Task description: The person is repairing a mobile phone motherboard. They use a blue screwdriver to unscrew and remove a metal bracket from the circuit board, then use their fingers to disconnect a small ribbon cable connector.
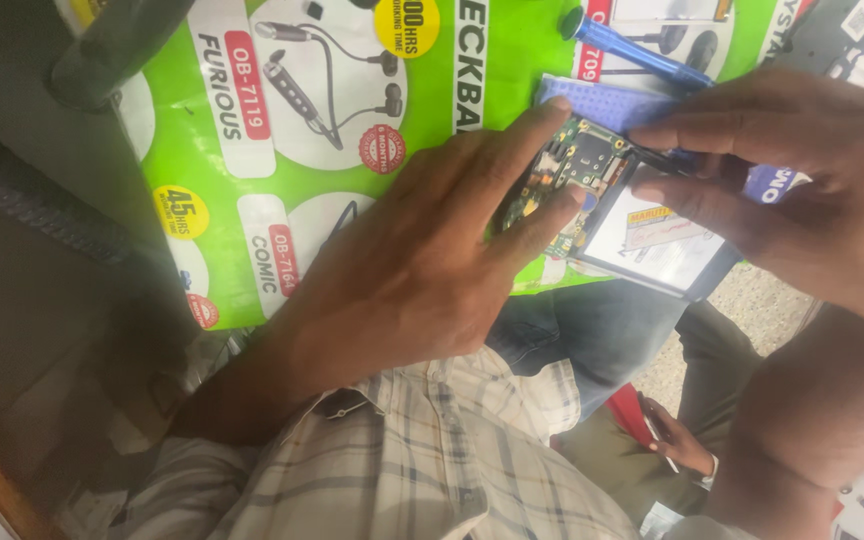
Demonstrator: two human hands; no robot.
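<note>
Head view. Left hand (422, 260): fingers clamped on the left edge of an opened phone (612, 205), green circuit board exposed. Right hand (802, 190): fingers pinched on the phone's right edge. Phone sits mid-scene, over a green printed poster (252, 150). Blue tool (632, 48) lies beyond, near a blue cloth (602, 100).

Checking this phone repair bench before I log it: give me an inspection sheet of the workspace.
Surface: green printed poster covers the bench.
Job's things: opened phone, circuit board exposed, white sheet over its lower part.
Clutter: blue-handled tool; purple cloth under the phone.
Hands: left hand fingers on the board; right hand pinches the phone's edge.
Cables: nothing seen.
Surroundings: another person's hand below, holding a red thing.
</note>
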